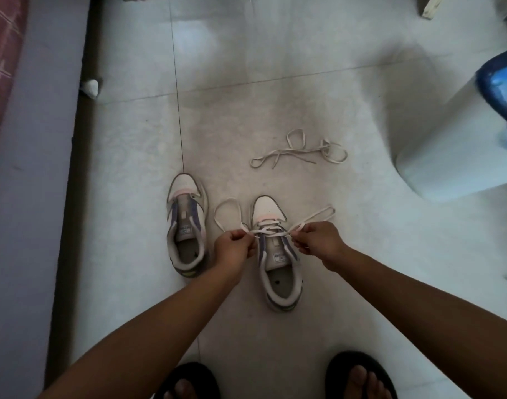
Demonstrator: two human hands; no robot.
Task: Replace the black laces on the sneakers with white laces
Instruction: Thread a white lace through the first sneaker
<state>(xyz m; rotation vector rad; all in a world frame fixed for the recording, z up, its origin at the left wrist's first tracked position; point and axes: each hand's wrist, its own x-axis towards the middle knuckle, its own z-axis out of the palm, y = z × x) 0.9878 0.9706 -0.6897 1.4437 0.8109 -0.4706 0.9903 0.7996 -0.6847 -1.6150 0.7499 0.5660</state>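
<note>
Hands — left (235,249), right (315,240) — each pinch the white lace (268,231) over 1 sneaker (278,254).

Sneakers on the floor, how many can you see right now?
2. The left sneaker, unlaced, stands apart on the floor. The right sneaker sits between the hands, left hand and right hand, which pinch its white lace. None seems hidden.

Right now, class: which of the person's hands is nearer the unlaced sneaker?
Left. The left hand sits just beside the unlaced sneaker; the right hand is beyond the other sneaker.
</note>
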